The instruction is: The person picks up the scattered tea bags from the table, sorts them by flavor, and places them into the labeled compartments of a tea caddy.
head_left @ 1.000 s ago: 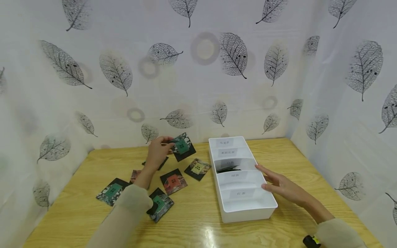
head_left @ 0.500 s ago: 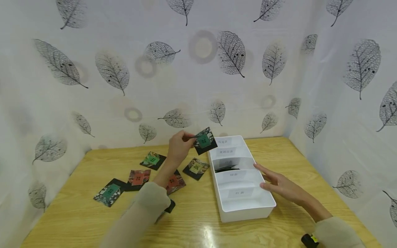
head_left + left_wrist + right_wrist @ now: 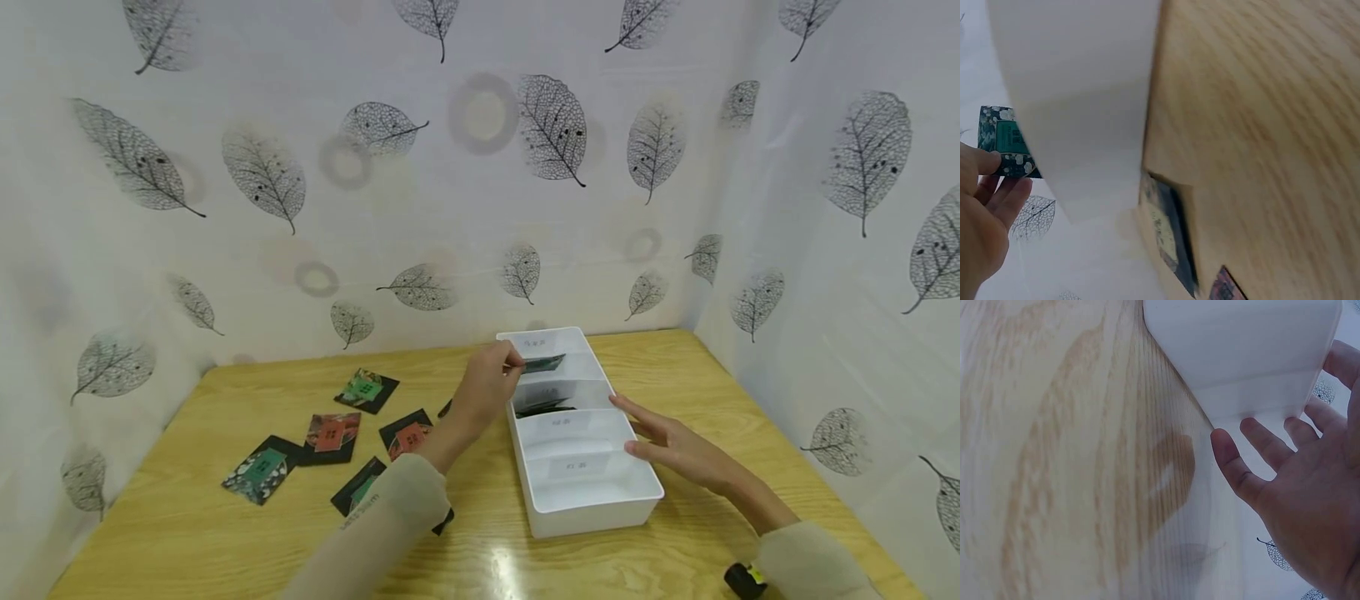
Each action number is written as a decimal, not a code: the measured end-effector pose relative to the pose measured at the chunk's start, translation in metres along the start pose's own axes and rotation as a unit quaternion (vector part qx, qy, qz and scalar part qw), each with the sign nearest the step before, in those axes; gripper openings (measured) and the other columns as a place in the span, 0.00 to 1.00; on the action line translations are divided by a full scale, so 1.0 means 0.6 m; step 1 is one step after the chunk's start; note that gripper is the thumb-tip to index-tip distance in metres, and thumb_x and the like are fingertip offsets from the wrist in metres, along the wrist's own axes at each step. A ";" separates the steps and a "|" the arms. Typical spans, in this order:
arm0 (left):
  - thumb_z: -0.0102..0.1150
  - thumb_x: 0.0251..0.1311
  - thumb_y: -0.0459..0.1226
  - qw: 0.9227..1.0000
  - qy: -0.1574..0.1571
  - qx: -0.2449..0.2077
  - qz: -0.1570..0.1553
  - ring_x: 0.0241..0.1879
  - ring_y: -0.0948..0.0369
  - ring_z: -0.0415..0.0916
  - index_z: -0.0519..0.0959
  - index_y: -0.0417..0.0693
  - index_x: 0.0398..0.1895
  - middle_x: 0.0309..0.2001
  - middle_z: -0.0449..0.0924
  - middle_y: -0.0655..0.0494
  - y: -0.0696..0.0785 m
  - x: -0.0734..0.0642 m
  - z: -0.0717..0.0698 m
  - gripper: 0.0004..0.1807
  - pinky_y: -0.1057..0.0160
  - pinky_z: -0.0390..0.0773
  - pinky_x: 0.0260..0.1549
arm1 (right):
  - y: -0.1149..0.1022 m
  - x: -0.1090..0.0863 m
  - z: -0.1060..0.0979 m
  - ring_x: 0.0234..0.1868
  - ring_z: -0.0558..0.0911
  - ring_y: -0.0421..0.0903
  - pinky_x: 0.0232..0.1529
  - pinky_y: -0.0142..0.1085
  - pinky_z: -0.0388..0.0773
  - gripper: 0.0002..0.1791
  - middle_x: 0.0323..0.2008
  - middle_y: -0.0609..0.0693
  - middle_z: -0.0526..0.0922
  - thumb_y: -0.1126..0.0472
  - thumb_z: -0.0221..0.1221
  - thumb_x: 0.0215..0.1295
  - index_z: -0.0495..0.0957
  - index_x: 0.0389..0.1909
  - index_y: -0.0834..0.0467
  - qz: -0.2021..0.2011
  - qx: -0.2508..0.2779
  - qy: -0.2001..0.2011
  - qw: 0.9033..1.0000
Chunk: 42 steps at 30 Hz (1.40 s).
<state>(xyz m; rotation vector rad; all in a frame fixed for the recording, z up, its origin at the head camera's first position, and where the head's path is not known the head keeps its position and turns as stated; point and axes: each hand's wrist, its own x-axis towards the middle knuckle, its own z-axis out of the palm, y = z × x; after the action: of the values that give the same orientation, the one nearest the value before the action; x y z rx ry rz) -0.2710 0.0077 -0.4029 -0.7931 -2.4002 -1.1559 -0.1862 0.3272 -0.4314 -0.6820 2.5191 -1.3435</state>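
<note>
My left hand (image 3: 489, 387) pinches a small square tea packet (image 3: 543, 364) between thumb and fingers. The packet is tilted over the second compartment from the far end of a long white divided box (image 3: 591, 518). In the left wrist view its dark floral face and green label show, partly behind the box wall (image 3: 1085, 94). My right hand (image 3: 686, 454) touches the box's right side with fingers spread; in the right wrist view its fingertips (image 3: 1250, 425) meet the outer wall. Several dark tea packets (image 3: 546, 408) lie in the middle compartment.
On the table left of the box lie more packets: a bright green one (image 3: 367, 389), red ones (image 3: 330, 435), and dark green ones (image 3: 260, 471). A yellow-labelled packet (image 3: 1163, 234) is mostly hidden by my left wrist in the head view. Leaf-printed curtain (image 3: 480, 208) surrounds the table.
My left hand has carried the packet right, from above the table to over the box, and tipped it nearly edge-on. The right hand has stayed at the box's side.
</note>
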 end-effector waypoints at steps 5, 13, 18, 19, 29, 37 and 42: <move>0.61 0.71 0.29 0.997 -0.046 0.056 -0.002 0.37 0.63 0.77 0.80 0.46 0.37 0.40 0.80 0.57 -0.003 -0.015 0.009 0.04 0.67 0.80 0.35 | -0.001 -0.001 0.000 0.74 0.61 0.73 0.62 0.43 0.72 0.38 0.81 0.63 0.46 0.60 0.54 0.79 0.49 0.84 0.52 -0.004 -0.002 0.000 1.000; 0.62 0.72 0.32 0.989 -0.063 0.130 -0.010 0.42 0.59 0.82 0.84 0.47 0.40 0.42 0.85 0.55 -0.002 -0.021 0.008 0.03 0.61 0.83 0.39 | -0.001 -0.001 0.002 0.73 0.62 0.72 0.62 0.43 0.72 0.38 0.81 0.62 0.47 0.59 0.54 0.79 0.50 0.84 0.52 -0.002 -0.006 0.006 1.000; 0.58 0.74 0.33 0.975 -0.095 0.200 0.000 0.49 0.57 0.82 0.86 0.48 0.42 0.45 0.86 0.54 -0.001 -0.017 0.011 0.06 0.60 0.82 0.48 | -0.002 -0.002 0.002 0.73 0.62 0.73 0.60 0.30 0.70 0.38 0.81 0.64 0.47 0.60 0.55 0.79 0.50 0.84 0.53 -0.008 0.003 0.005 1.000; 0.58 0.74 0.33 0.971 -0.101 0.215 0.006 0.49 0.57 0.82 0.85 0.48 0.42 0.45 0.86 0.54 -0.001 -0.015 0.012 0.07 0.60 0.82 0.49 | -0.002 -0.002 0.002 0.73 0.61 0.73 0.59 0.28 0.69 0.38 0.81 0.64 0.47 0.60 0.55 0.79 0.50 0.84 0.53 -0.009 0.005 0.005 1.000; 0.58 0.73 0.31 0.945 -0.143 0.294 0.016 0.50 0.56 0.79 0.87 0.48 0.44 0.46 0.85 0.53 0.010 -0.008 0.007 0.08 0.61 0.79 0.54 | 0.001 0.000 0.001 0.74 0.59 0.73 0.61 0.31 0.69 0.38 0.81 0.63 0.46 0.59 0.54 0.80 0.49 0.84 0.53 -0.001 0.013 -0.001 1.000; 0.56 0.76 0.35 0.962 -0.157 0.221 -0.038 0.58 0.56 0.77 0.87 0.45 0.51 0.54 0.83 0.52 0.008 -0.010 0.002 0.11 0.59 0.77 0.60 | 0.001 0.001 0.001 0.74 0.60 0.73 0.63 0.42 0.72 0.38 0.81 0.63 0.46 0.59 0.54 0.80 0.49 0.84 0.52 0.001 0.007 -0.001 1.000; 0.55 0.77 0.39 0.980 -0.146 0.052 -0.128 0.67 0.50 0.71 0.78 0.42 0.66 0.66 0.76 0.46 -0.002 -0.014 -0.012 0.19 0.49 0.73 0.65 | 0.002 0.001 0.002 0.73 0.61 0.74 0.63 0.57 0.70 0.38 0.81 0.64 0.47 0.59 0.54 0.80 0.49 0.84 0.52 -0.004 -0.008 0.002 1.000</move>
<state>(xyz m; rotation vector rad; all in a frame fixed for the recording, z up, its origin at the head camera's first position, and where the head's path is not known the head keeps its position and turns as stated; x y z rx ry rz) -0.2647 -0.0013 -0.4035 -0.6729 -2.8497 -1.0551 -0.1866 0.3269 -0.4329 -0.6943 2.5345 -1.3310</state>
